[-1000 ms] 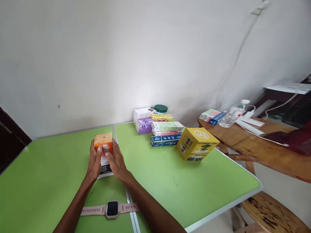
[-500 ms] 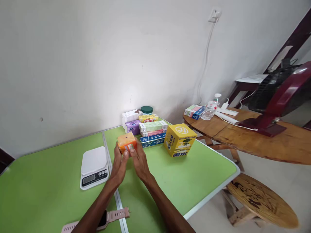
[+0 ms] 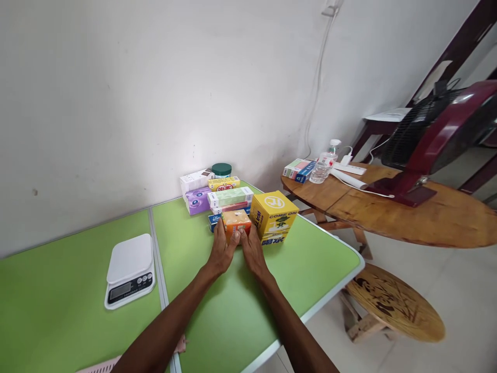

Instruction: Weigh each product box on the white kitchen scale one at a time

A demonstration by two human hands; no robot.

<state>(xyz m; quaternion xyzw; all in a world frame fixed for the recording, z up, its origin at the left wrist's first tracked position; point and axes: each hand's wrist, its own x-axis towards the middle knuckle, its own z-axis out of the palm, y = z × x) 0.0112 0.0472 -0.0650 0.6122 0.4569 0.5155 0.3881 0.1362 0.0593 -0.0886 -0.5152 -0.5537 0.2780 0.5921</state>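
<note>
On the table point(image 3: 310, 280), a scale point(image 3: 130, 259) at left, a box stack point(image 3: 231, 197) at right.
The packet point(image 3: 237, 218) is between the left hand point(image 3: 222, 251) and the right hand point(image 3: 254, 251), on the near side of the stack and left of the carton point(image 3: 275, 215). A jar point(image 3: 221, 169) stands behind the stack. Farther right, a second table point(image 3: 380, 215) carries a bottle point(image 3: 323, 168) and, right of it, a fan point(image 3: 430, 140).
</note>
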